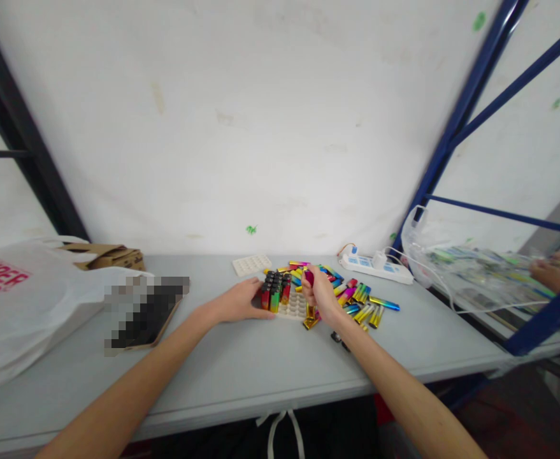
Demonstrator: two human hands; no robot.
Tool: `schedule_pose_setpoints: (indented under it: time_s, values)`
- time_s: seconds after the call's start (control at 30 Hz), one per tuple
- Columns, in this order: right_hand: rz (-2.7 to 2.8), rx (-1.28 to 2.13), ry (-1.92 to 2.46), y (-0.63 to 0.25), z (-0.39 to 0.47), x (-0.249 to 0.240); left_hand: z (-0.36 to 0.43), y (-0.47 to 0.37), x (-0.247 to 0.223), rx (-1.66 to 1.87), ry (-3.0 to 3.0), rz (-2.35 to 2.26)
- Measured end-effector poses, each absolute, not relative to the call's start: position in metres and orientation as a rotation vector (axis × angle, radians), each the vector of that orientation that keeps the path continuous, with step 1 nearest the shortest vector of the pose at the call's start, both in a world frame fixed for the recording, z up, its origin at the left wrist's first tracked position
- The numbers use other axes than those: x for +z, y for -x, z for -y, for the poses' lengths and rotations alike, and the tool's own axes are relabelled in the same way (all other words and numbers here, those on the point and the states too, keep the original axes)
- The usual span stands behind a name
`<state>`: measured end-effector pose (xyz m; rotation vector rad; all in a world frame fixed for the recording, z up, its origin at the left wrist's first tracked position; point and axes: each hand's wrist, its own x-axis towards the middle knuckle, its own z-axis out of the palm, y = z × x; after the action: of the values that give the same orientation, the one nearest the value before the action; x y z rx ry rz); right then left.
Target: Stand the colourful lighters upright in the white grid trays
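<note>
Several lighters [274, 299] with black tops and shiny red or green bodies stand upright in the left part of a white tray with small compartments [295, 309]. My left hand [244, 299] grips the tray's left end, thumb along the front and fingers behind. Over the tray's right side, my right hand [322, 296] is closed round a red lighter [309, 276]; most of it is hidden by the fingers. Beside and behind this hand lies a loose heap of shiny multicoloured lighters [363, 312].
A second white tray [251, 264] lies by the wall. A power strip [378, 268] with cables is at the back right. On the left are a dark pixelated flat object [153, 315], a plastic bag [31, 299] and cardboard [112, 256]. Another person's hands [554, 271] show beyond the blue frame.
</note>
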<state>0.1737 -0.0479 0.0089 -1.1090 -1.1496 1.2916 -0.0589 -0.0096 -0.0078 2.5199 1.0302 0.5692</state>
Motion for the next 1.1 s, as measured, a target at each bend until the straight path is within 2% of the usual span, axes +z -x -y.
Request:
schedule_pose_setpoints:
  time_s: [0.17,0.43,1.0,1.1]
  values:
    - [1.352,1.156,0.935,-0.179,0.049,0.011,0.015,0.057,-0.001,0.521,-2.537,-1.050]
    - [1.844,0.491,0.924,-0.188,0.059,0.009,0.017,0.056,0.001,0.483,-2.512,-1.071]
    - [2.188,0.372,0.964,-0.193,0.053,0.010,0.018,0.055,0.002,0.456,-2.546,-1.102]
    - [2.182,0.245,1.044,-0.191,0.050,0.012,0.019,0.055,0.003,0.458,-2.551,-1.114]
